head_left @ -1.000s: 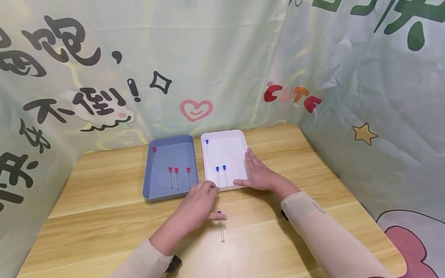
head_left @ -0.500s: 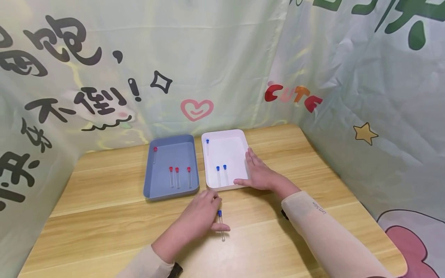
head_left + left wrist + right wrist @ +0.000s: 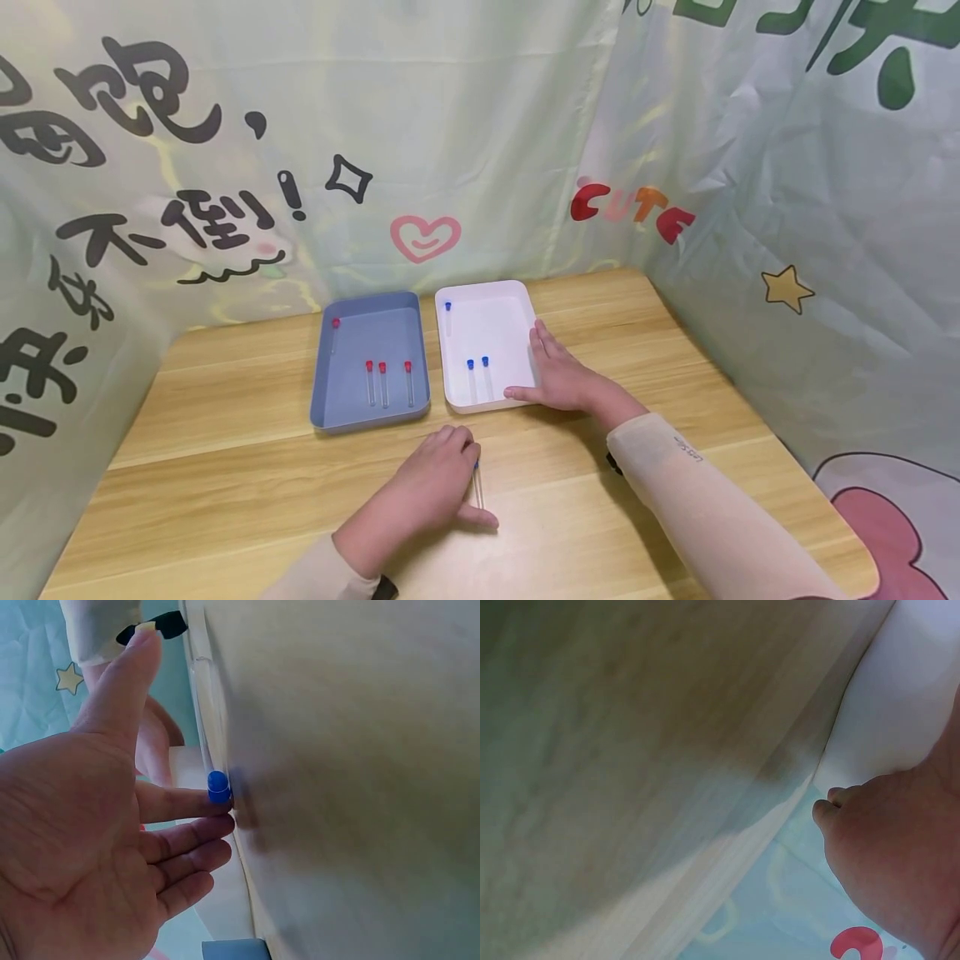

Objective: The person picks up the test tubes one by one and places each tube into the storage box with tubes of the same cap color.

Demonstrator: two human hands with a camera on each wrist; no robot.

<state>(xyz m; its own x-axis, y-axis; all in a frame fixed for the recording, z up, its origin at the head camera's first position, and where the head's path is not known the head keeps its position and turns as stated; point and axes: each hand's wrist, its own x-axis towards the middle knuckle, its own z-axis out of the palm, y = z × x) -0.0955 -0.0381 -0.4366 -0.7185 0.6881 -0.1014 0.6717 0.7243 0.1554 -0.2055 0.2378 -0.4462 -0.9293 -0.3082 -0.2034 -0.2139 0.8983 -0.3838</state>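
In the head view my left hand (image 3: 441, 477) is low over the wooden table, beside a lone clear test tube (image 3: 478, 490) with a blue cap. The left wrist view has the index fingertip at the blue cap (image 3: 218, 786), whether touching I cannot tell. Thumb and fingers are spread apart, with nothing pinched between them. My right hand (image 3: 564, 375) lies along the right front corner of a white tray (image 3: 498, 310), its fingers straight against the wall and thumb over the front rim. Several blue-capped tubes (image 3: 485, 363) lie in that tray.
Left of the white tray is a blue-grey tray (image 3: 360, 312) with several red-capped tubes (image 3: 408, 368) in it. A printed cloth (image 3: 495, 158) hangs behind and around the table (image 3: 225, 483). The right wrist view mostly has table surface and the white tray's outer wall (image 3: 900, 697).
My left hand has drawn back from the trays' front edges toward the near side, its thumb sliding down along the lone tube. The right hand keeps its place on the white tray.
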